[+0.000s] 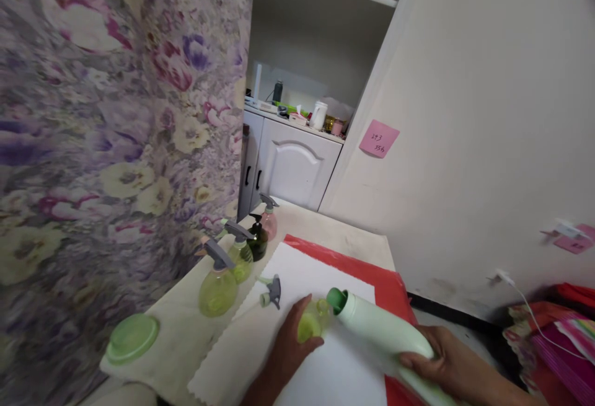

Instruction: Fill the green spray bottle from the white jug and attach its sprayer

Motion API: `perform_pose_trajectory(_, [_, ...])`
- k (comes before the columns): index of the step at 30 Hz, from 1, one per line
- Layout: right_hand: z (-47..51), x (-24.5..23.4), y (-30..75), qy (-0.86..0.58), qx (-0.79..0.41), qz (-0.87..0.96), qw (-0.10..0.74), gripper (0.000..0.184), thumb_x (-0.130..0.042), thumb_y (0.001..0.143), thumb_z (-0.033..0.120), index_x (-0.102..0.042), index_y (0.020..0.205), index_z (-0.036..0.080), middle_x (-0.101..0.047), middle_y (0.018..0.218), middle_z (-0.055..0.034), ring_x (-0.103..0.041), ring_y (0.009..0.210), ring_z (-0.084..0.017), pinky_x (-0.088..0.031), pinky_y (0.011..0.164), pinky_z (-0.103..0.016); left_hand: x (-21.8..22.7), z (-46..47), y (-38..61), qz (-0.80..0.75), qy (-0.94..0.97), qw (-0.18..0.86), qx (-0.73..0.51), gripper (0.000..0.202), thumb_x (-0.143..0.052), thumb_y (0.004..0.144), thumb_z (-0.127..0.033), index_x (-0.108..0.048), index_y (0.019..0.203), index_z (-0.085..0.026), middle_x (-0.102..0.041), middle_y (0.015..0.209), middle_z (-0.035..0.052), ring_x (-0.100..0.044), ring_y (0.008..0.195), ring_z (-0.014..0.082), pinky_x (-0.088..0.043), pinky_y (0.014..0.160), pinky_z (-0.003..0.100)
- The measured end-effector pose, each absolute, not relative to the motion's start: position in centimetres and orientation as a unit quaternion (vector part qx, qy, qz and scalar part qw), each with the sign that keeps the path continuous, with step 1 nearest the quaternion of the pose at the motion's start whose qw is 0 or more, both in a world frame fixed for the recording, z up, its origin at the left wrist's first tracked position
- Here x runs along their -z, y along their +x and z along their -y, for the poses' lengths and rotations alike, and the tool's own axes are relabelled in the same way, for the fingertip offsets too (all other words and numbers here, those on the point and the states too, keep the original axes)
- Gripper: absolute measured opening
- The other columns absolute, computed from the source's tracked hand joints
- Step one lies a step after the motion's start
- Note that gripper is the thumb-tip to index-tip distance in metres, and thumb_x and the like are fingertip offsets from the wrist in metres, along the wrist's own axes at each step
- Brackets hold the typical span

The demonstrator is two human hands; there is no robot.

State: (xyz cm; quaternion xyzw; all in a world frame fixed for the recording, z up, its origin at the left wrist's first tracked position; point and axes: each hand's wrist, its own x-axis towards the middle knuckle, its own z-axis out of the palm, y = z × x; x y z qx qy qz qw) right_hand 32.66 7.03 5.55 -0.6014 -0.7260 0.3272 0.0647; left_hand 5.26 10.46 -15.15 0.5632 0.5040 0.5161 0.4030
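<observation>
My left hand (289, 345) is closed around a small yellow-green spray bottle body (312, 320) that has no head on it, holding it on the white mat (302, 282). My right hand (447, 362) grips a large pale green bottle (381, 331), tilted so its open green mouth (337, 300) touches the small bottle's top. A loose grey spray head (271, 292) lies on the mat just left of my left hand.
Two yellow-green spray bottles (218, 282), a dark pump bottle (257, 237) and a pink spray bottle (269, 219) line the table's left side. A green lid (132, 338) lies at the near left corner. A floral curtain (116, 121) hangs left; a white wall is at the right.
</observation>
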Motion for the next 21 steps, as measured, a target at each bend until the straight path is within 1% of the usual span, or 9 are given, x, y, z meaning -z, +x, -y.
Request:
perform_pose_trajectory(2, [-6.9, -5.5, 32.6, -0.603, -0.359, 0.709, 0.065, 0.044, -0.060, 0.077, 0.057, -0.068, 0.088, 0.015, -0.070, 0.077, -0.0035, -0.056, 0.059, -0.015, -0.037, 0.049, -0.023, 15.1, -10.3, 5.2, -0.502, 0.564, 0.398, -0.521, 0.080, -0.076, 0.059, -0.015, -0.053, 0.135, -0.026, -0.053, 0.144, 0.0072, -0.042, 0.137, 0.0332, -0.030, 0.117, 0.046])
perform_pose_trajectory(4, [-6.7, -5.4, 32.5, -0.600, -0.379, 0.701, 0.068, 0.046, -0.059, 0.077, 0.058, -0.067, 0.089, 0.014, -0.069, 0.075, -0.0038, -0.054, 0.056, -0.013, -0.034, 0.046, -0.022, 15.0, -10.3, 5.1, -0.503, 0.562, 0.389, -0.529, 0.079, -0.077, 0.060, -0.018, -0.053, 0.135, -0.024, -0.052, 0.144, 0.0096, -0.041, 0.137, 0.0342, -0.030, 0.117, 0.048])
perform_pose_trajectory(6, [-6.6, -5.1, 32.5, -0.602, -0.378, 0.699, 0.078, 0.046, -0.060, 0.076, 0.058, -0.068, 0.089, 0.015, -0.071, 0.078, -0.0045, -0.059, 0.061, -0.016, -0.038, 0.051, -0.022, 14.7, -10.3, 5.1, -0.505, 0.560, 0.377, -0.538, 0.074, -0.077, 0.062, -0.020, -0.055, 0.133, -0.022, -0.052, 0.144, 0.0114, -0.040, 0.137, 0.0342, -0.029, 0.117, 0.050])
perform_pose_trajectory(8, [-6.5, -4.9, 32.6, -0.609, -0.363, 0.700, 0.085, 0.044, -0.061, 0.074, 0.058, -0.070, 0.088, 0.017, -0.074, 0.082, -0.0047, -0.063, 0.070, -0.019, -0.043, 0.057, -0.023, 14.1, -10.6, 5.2, -0.501, 0.561, 0.369, -0.546, 0.067, -0.075, 0.065, -0.021, -0.059, 0.129, -0.023, -0.053, 0.143, 0.0111, -0.040, 0.138, 0.0328, -0.027, 0.118, 0.050])
perform_pose_trajectory(12, [-6.4, -4.8, 32.9, -0.617, -0.339, 0.706, 0.074, 0.040, -0.063, 0.073, 0.057, -0.071, 0.085, 0.019, -0.075, 0.082, -0.0031, -0.065, 0.075, -0.021, -0.045, 0.059, -0.023, 12.3, -11.5, 5.8, -0.482, 0.567, 0.376, -0.552, 0.052, -0.073, 0.069, -0.022, -0.065, 0.120, -0.025, -0.058, 0.139, 0.0092, -0.043, 0.135, 0.0300, -0.028, 0.116, 0.048])
perform_pose_trajectory(15, [-6.4, -4.8, 33.2, -0.601, -0.344, 0.718, 0.067, 0.038, -0.062, 0.076, 0.054, -0.070, 0.086, 0.018, -0.075, 0.083, -0.0028, -0.065, 0.076, -0.021, -0.045, 0.060, -0.023, 11.2, -12.3, 6.2, -0.471, 0.568, 0.395, -0.547, 0.041, -0.074, 0.069, -0.024, -0.071, 0.110, -0.025, -0.064, 0.132, 0.0089, -0.051, 0.128, 0.0303, -0.034, 0.112, 0.045])
perform_pose_trajectory(18, [-6.5, -4.7, 33.3, -0.591, -0.347, 0.725, 0.064, 0.034, -0.062, 0.078, 0.049, -0.070, 0.087, 0.017, -0.074, 0.083, -0.0034, -0.065, 0.073, -0.020, -0.044, 0.059, -0.023, 10.7, -12.7, 6.4, -0.454, 0.568, 0.422, -0.542, 0.030, -0.073, 0.069, -0.024, -0.074, 0.099, -0.024, -0.071, 0.120, 0.0074, -0.060, 0.117, 0.0298, -0.040, 0.106, 0.042])
perform_pose_trajectory(21, [-6.6, -4.6, 33.3, -0.598, -0.328, 0.729, 0.053, 0.030, -0.061, 0.079, 0.046, -0.069, 0.084, 0.017, -0.073, 0.078, -0.0029, -0.063, 0.069, -0.018, -0.041, 0.056, -0.023, 10.5, -12.9, 6.4, -0.432, 0.568, 0.447, -0.540, 0.027, -0.071, 0.070, -0.023, -0.074, 0.097, -0.024, -0.075, 0.108, 0.0047, -0.065, 0.108, 0.0276, -0.046, 0.099, 0.037])
